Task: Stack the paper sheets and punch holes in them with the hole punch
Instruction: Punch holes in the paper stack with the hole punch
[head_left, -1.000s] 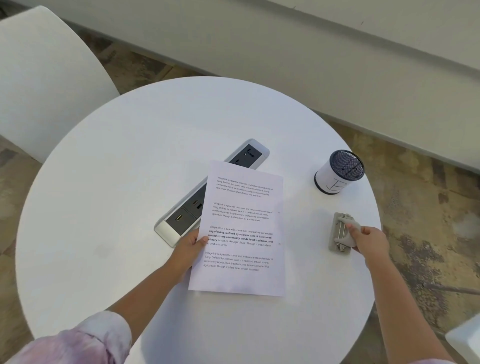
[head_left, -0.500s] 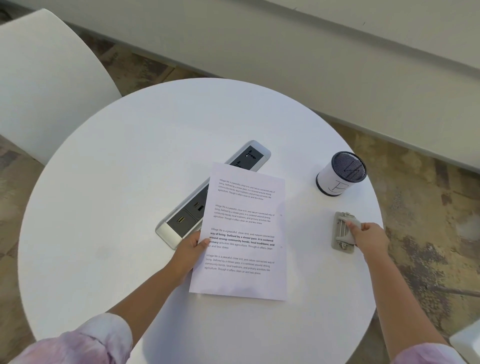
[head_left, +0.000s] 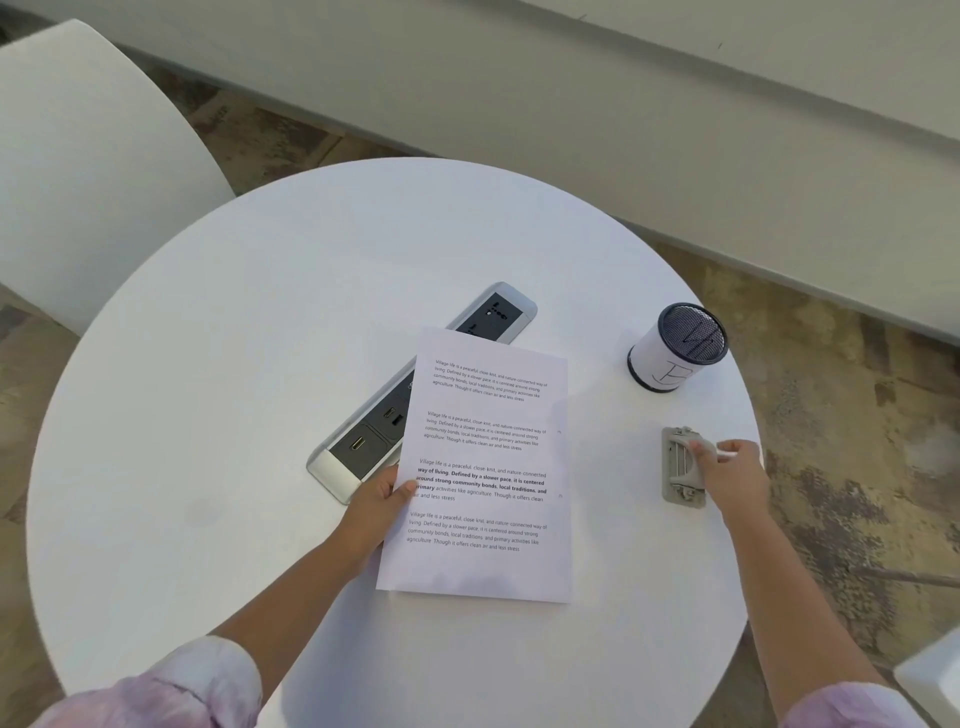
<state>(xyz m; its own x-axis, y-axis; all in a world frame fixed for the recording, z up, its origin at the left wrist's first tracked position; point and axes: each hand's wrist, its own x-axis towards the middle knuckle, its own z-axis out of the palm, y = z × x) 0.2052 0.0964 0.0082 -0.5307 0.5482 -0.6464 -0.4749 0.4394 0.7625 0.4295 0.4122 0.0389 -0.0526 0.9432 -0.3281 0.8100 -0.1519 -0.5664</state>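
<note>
White paper sheets (head_left: 483, 566) printed with black text lie stacked near the middle of the round white table (head_left: 218, 395). My left hand (head_left: 376, 501) pinches their left edge, thumb on top, and the edge is slightly raised. Two small punched holes show along the right edge of the sheets. A grey metal hole punch (head_left: 680, 467) lies on the table to the right of the paper. My right hand (head_left: 735, 475) rests on it, fingers curled over its handle.
A silver and black power socket strip (head_left: 363, 441) is set in the table, partly under the paper. A white mesh pen cup (head_left: 670, 353) stands at the back right. A white chair (head_left: 78, 156) is at the far left. The table edge is close behind my right hand.
Both hands hold the same places. The paper and punch have hardly shifted; only the camera view has drifted slightly.
</note>
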